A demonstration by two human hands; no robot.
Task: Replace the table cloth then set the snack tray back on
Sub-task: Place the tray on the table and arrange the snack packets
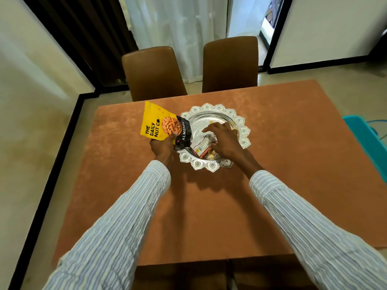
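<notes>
A rust-orange table cloth (272,164) covers the table. On it sits a round silver snack tray (217,110) with a scalloped rim. My left hand (162,146) grips the lower edge of a yellow and black almond packet (163,124), held upright at the tray's left rim. My right hand (224,141) reaches into the tray, fingers spread over a white snack packet (201,143) and an orange wrapper beside it; whether it grips them is hidden.
Two brown chairs (152,74) (230,63) stand at the table's far side, with white curtains behind. A teal object (364,135) lies off the table's right edge. Two more chair backs show at the near edge. Bare cloth lies around the tray.
</notes>
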